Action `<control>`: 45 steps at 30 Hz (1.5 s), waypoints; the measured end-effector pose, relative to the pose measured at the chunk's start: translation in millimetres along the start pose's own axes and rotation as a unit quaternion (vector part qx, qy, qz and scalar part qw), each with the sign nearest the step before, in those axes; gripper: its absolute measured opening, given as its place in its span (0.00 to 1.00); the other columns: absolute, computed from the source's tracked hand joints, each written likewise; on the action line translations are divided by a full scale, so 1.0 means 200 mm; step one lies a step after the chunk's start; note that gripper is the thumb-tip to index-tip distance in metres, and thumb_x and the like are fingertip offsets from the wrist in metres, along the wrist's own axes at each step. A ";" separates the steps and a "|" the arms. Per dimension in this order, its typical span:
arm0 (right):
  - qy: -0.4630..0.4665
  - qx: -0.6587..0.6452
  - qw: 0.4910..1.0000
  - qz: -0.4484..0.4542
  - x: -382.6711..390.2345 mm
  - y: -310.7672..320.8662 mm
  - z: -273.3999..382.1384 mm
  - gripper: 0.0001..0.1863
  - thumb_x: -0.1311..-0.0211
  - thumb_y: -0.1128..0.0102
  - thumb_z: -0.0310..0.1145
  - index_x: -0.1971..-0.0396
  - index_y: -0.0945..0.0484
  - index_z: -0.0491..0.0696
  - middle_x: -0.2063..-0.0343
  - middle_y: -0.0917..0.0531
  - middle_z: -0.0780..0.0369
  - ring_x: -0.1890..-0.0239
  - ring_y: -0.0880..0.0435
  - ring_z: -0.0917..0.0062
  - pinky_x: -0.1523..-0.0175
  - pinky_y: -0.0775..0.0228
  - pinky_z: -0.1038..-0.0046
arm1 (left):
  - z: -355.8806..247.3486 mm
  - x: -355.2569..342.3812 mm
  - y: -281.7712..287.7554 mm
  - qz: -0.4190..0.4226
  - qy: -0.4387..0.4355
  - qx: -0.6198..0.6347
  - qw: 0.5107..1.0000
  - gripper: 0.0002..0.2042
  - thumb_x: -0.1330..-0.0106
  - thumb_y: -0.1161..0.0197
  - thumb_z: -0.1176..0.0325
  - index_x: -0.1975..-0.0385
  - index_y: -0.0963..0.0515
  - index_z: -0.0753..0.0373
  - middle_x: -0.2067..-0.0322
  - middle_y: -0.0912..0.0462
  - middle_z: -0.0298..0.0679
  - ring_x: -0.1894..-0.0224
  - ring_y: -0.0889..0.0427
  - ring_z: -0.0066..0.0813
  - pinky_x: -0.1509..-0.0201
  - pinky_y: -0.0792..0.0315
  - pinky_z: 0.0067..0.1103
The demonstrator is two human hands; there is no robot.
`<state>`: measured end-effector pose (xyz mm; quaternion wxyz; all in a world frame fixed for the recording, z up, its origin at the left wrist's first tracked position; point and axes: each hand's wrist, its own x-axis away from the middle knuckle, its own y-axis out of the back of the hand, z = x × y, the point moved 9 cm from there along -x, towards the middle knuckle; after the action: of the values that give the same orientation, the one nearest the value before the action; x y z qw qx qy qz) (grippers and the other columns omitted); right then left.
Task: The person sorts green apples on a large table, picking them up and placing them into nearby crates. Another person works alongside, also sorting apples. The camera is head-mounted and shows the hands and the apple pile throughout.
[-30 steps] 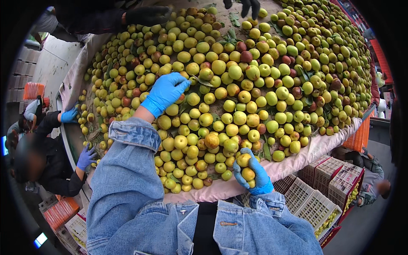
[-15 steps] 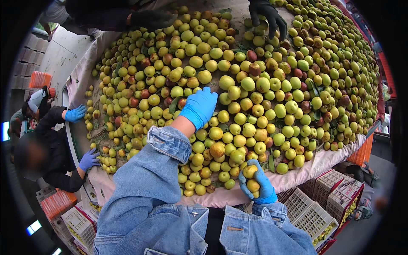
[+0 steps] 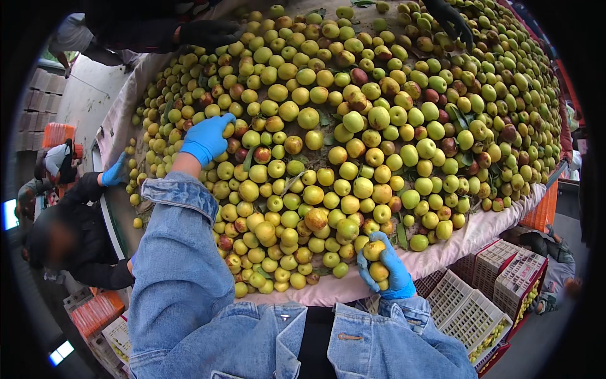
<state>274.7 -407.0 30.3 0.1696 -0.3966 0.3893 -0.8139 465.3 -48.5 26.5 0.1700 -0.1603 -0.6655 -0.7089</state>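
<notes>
Yellow-green jujubes [image 3: 315, 219], some blushed red-brown, are heaped over a wide table covered with pale pink cloth [image 3: 315, 292]. My left hand [image 3: 207, 138], in a blue glove, is over the left part of the heap. Its fingers are bent and pressed around one jujube [image 3: 228, 131] among the others. Close to me at the table's near edge, my right hand [image 3: 392, 268], gloved in blue too, is closed on two jujubes [image 3: 379, 271], one above the other, with the palm turned up.
Co-workers' dark-gloved hands rest at the far side, one glove [image 3: 208, 33] left, another [image 3: 451, 22] right. A person at left has a blue-gloved hand [image 3: 115, 172] on the table edge. White crates [image 3: 464, 309] of jujubes stand below right; an orange crate [image 3: 95, 312] is below left.
My left hand has swept left and slightly away, from the heap's middle to its left part. My right hand keeps its two jujubes nearly in place. The far right dark glove has moved right.
</notes>
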 end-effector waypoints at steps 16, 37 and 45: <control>0.005 0.012 1.000 0.009 0.01 -0.01 -0.01 0.23 0.41 0.45 0.46 0.49 0.38 0.57 0.70 0.26 0.53 0.87 0.31 0.76 0.89 0.43 0.84 | -0.17 -0.06 -0.02 -0.183 -0.103 0.584 0.784 0.03 0.36 0.47 0.75 0.65 0.29 0.61 0.69 0.25 0.35 0.65 0.25 0.25 0.59 0.30 0.19; 0.316 -0.234 0.908 0.142 0.44 0.40 0.71 0.21 0.34 0.52 0.45 0.44 0.39 0.58 0.68 0.33 0.56 0.83 0.33 0.80 0.86 0.38 0.86 | -1.73 0.03 0.20 -0.241 -0.288 0.020 0.927 0.33 0.50 0.39 0.49 0.40 0.39 0.38 0.35 0.48 0.33 0.31 0.58 0.43 0.41 0.63 0.63; 0.309 -0.252 0.895 0.200 0.43 0.39 0.75 0.20 0.34 0.52 0.45 0.45 0.38 0.58 0.68 0.32 0.55 0.82 0.32 0.78 0.86 0.38 0.85 | -1.12 -0.02 0.07 -0.195 -0.191 -0.067 0.960 0.23 0.43 0.41 0.55 0.45 0.31 0.44 0.36 0.46 0.33 0.31 0.56 0.39 0.35 0.60 0.49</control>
<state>334.1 -581.8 73.0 0.0939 -0.0688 0.6854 -0.7188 475.5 -272.6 22.9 -0.1128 -0.1705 -0.6546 -0.7278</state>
